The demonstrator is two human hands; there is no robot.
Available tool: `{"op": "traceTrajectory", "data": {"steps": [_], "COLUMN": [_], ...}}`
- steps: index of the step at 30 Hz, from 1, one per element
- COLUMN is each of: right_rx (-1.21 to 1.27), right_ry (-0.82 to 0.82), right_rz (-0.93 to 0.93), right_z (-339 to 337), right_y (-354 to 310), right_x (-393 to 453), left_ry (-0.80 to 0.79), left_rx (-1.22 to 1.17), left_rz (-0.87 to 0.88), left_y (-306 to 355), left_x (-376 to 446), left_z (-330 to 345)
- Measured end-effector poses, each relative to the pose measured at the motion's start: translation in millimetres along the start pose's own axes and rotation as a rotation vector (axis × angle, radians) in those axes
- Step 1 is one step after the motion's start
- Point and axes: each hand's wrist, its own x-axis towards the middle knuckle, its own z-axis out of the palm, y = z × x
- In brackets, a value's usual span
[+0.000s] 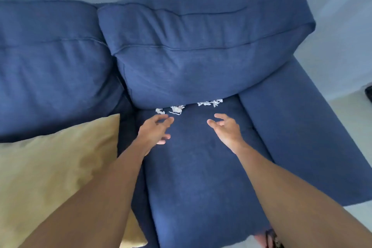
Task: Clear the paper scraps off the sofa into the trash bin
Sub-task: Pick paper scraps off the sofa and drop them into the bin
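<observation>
Hovering left hand [155, 130], right hand [225, 127] (both open), near paper scraps [177, 109]

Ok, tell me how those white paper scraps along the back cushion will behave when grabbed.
The paper scraps look torn and crumpled, so probably very light and floppy, apt to scatter. Some sit under the back cushion edge, so pushing may drive them deeper.

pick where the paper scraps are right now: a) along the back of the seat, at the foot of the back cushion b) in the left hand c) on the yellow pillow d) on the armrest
a: the white paper scraps lie in a row where the seat cushion meets the back cushion, just beyond both open, empty hands, left hand and right hand.
</observation>
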Motion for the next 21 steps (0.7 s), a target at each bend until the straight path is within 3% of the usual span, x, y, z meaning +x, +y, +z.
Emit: {"op": "traceTrajectory", "data": {"steps": [6, 11, 17, 21], "right_rx": [-0.193, -0.311, -0.448, -0.170], "right_ry": [0.115, 0.188, 0.331, 0.345], "right_rz": [-0.067, -0.104, -0.316, -0.338], "right_z": [-14, -3, 21, 4], "right_y": [45, 81, 81, 97], "right_x": [134, 246, 252, 234], "left_ry": [0.075, 0.285, 0.495, 0.408], "left_rx": [0.126, 0.299, 0.185, 0.176], "left_rz": [0.020, -0.008, -0.052, 0.033], "left_y": [9, 0, 1, 0], "left_x": [124, 231, 251, 235], "left_z": [154, 236, 234, 228]}}
